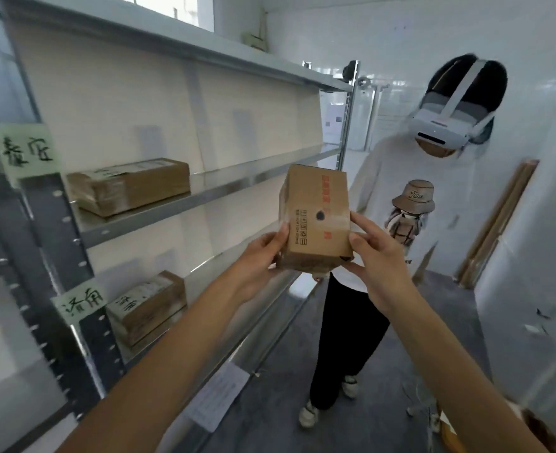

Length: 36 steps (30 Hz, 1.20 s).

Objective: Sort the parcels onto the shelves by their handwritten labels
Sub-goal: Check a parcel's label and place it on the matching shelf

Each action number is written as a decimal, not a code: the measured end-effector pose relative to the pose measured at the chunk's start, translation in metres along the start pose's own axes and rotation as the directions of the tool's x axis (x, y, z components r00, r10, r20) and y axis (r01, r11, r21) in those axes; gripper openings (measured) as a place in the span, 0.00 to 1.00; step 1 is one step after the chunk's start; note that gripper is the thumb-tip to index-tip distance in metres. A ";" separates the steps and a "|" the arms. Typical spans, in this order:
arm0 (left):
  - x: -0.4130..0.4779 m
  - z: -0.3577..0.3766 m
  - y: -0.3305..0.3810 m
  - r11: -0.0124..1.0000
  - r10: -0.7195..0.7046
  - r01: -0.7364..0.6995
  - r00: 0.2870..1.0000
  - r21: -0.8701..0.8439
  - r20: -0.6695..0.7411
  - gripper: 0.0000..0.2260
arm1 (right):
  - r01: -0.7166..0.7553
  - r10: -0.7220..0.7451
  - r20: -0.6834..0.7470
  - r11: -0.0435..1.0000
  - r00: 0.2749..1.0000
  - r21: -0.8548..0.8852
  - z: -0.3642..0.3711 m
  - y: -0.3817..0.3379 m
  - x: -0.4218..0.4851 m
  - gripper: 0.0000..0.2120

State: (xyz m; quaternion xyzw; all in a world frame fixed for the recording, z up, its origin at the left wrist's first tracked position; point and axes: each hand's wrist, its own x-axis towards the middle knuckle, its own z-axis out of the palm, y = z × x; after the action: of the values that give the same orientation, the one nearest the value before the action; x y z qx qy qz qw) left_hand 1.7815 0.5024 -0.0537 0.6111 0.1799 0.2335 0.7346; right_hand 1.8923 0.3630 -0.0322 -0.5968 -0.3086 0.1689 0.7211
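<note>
I hold a small brown cardboard parcel [315, 220] in the air with both hands, in front of the shelf unit. My left hand [260, 256] grips its lower left side and my right hand [374, 256] grips its lower right side. The face towards me shows red print and a dark spot; no handwritten label is visible on it. One parcel [129, 188] lies on the middle shelf [204, 194], beside a green handwritten tag [26, 152]. Another parcel [147, 305], with handwriting on it, lies on the lower shelf [224, 269] beside a second green tag [80, 300].
A person [410, 204] in a white shirt, black trousers and a headset stands close behind the parcel in the narrow aisle. The metal shelf unit fills the left side. A white wall runs along the right, with wooden strips [495, 223] leaning on it. Paper sheets [217, 393] lie on the floor.
</note>
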 end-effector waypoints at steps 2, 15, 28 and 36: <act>-0.019 -0.005 0.001 1.000 -0.002 0.001 0.999 -0.023 -0.049 0.22 | -0.003 0.003 0.047 1.000 0.999 0.018 0.007 -0.002 -0.012 0.19; -0.137 -0.023 -0.005 0.995 0.038 -0.060 0.968 -0.082 -0.250 0.25 | -0.079 0.038 0.282 0.988 0.959 0.135 0.033 -0.017 -0.087 0.19; -0.242 -0.073 0.022 0.987 0.119 -0.154 0.887 -0.044 -0.446 0.24 | -0.032 -0.034 0.500 0.992 0.865 0.123 0.106 -0.036 -0.141 0.18; -0.346 -0.120 0.038 0.972 0.234 -0.195 0.772 0.130 -0.590 0.25 | -0.062 -0.050 0.620 0.986 0.783 0.157 0.182 -0.049 -0.208 0.19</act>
State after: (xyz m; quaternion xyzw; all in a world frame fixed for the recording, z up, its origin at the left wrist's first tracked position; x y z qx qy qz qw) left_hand 1.4248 0.4109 -0.0458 0.5439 0.3399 0.4921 0.5887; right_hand 1.6117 0.3625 -0.0176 -0.4454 -0.5116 0.3840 0.6264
